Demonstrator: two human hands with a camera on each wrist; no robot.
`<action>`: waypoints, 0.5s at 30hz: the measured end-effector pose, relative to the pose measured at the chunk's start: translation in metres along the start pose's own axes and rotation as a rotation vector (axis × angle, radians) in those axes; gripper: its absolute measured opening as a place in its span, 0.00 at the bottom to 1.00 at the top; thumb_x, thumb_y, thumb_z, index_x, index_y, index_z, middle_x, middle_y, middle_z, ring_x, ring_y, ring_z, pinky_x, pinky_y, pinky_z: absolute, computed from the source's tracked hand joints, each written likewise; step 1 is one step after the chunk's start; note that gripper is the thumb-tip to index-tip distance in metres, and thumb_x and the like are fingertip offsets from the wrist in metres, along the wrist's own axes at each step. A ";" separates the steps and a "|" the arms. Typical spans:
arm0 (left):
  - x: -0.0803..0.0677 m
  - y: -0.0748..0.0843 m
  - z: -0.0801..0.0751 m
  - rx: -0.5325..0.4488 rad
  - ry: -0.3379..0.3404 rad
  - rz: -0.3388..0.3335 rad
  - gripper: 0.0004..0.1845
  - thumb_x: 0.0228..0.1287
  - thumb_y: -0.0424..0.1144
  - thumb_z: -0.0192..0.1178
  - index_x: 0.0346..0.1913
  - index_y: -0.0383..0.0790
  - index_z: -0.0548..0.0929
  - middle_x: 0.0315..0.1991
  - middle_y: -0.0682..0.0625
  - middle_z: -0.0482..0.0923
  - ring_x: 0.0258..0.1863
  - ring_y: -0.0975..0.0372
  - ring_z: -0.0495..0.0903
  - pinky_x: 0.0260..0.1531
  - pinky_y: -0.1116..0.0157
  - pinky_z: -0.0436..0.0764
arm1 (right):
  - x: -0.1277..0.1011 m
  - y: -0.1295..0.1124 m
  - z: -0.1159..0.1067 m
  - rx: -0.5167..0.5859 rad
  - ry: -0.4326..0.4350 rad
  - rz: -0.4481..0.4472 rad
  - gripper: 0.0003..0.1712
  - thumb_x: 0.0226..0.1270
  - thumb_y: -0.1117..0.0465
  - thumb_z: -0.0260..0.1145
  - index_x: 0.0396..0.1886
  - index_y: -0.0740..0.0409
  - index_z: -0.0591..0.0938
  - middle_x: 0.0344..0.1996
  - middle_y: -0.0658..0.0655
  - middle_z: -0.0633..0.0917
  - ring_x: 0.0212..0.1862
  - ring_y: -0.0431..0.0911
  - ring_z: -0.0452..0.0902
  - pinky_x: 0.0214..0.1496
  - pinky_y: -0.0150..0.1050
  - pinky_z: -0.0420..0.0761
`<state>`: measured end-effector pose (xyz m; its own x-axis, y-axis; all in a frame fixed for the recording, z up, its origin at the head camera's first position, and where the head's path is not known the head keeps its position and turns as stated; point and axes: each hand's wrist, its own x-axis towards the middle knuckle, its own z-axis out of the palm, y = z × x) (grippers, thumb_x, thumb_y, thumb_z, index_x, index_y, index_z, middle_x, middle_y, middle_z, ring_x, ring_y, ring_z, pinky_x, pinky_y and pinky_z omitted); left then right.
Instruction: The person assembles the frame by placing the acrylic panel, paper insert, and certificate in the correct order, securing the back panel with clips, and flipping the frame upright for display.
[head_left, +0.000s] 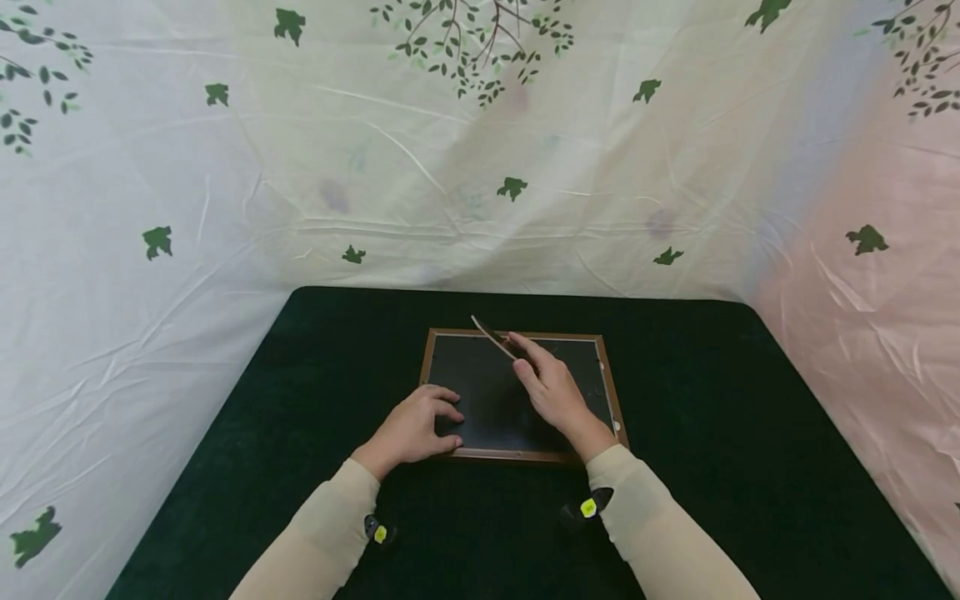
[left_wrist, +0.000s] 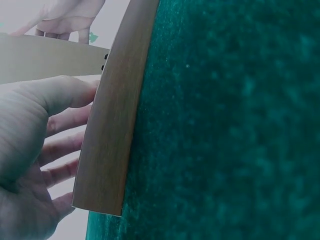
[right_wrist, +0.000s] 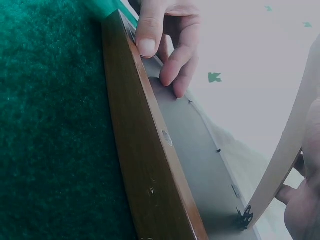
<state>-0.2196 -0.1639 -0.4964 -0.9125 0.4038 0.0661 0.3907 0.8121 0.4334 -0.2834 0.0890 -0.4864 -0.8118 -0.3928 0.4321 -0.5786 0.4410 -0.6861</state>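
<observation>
A picture frame [head_left: 517, 456] with a brown wooden border lies back side up. Its dark backing panel [head_left: 495, 408] faces me. From the panel a flat easel stand [head_left: 491, 335] tilts up; the right wrist view shows its small black hinge [right_wrist: 245, 218] at the panel. My right hand [head_left: 553, 390] holds this stand between thumb and fingers, above the panel. At the frame's near left corner rests my left hand [head_left: 412, 423], fingertips on the panel and thumb at the near border. Its fingers are relaxed and spread in the left wrist view.
The frame lies on a table with a dark green cloth [head_left: 322, 358]. Behind and to both sides hangs a pale curtain [head_left: 420, 183] with leaf prints. Small metal fasteners show along the frame's inner edge.
</observation>
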 end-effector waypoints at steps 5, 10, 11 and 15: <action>-0.001 0.001 0.000 -0.030 0.003 -0.016 0.14 0.53 0.49 0.72 0.43 0.52 0.88 0.60 0.53 0.73 0.64 0.56 0.66 0.61 0.50 0.69 | -0.001 -0.001 0.000 -0.004 -0.007 -0.004 0.26 0.77 0.53 0.51 0.71 0.50 0.66 0.65 0.52 0.73 0.64 0.51 0.69 0.62 0.55 0.69; -0.001 0.000 0.001 -0.037 0.015 -0.017 0.14 0.53 0.49 0.72 0.43 0.52 0.88 0.60 0.53 0.73 0.63 0.56 0.66 0.61 0.51 0.68 | -0.001 -0.001 0.000 -0.010 -0.010 -0.003 0.27 0.77 0.47 0.49 0.71 0.48 0.66 0.65 0.52 0.73 0.64 0.50 0.69 0.63 0.54 0.69; -0.001 0.000 0.001 -0.038 0.016 -0.019 0.14 0.53 0.49 0.72 0.43 0.53 0.87 0.60 0.53 0.73 0.63 0.56 0.66 0.61 0.51 0.68 | -0.001 -0.001 0.000 -0.010 -0.012 -0.003 0.28 0.77 0.47 0.49 0.72 0.48 0.66 0.65 0.52 0.73 0.64 0.50 0.69 0.63 0.55 0.69; -0.001 0.000 0.002 -0.045 0.019 -0.032 0.14 0.53 0.49 0.72 0.44 0.54 0.87 0.60 0.54 0.73 0.64 0.56 0.66 0.61 0.51 0.69 | -0.001 -0.002 0.000 -0.017 -0.016 0.002 0.27 0.77 0.50 0.50 0.72 0.49 0.66 0.66 0.52 0.72 0.64 0.51 0.69 0.62 0.55 0.69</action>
<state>-0.2184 -0.1631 -0.4984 -0.9266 0.3698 0.0682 0.3561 0.8046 0.4752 -0.2809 0.0889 -0.4853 -0.8115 -0.4049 0.4213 -0.5785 0.4550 -0.6770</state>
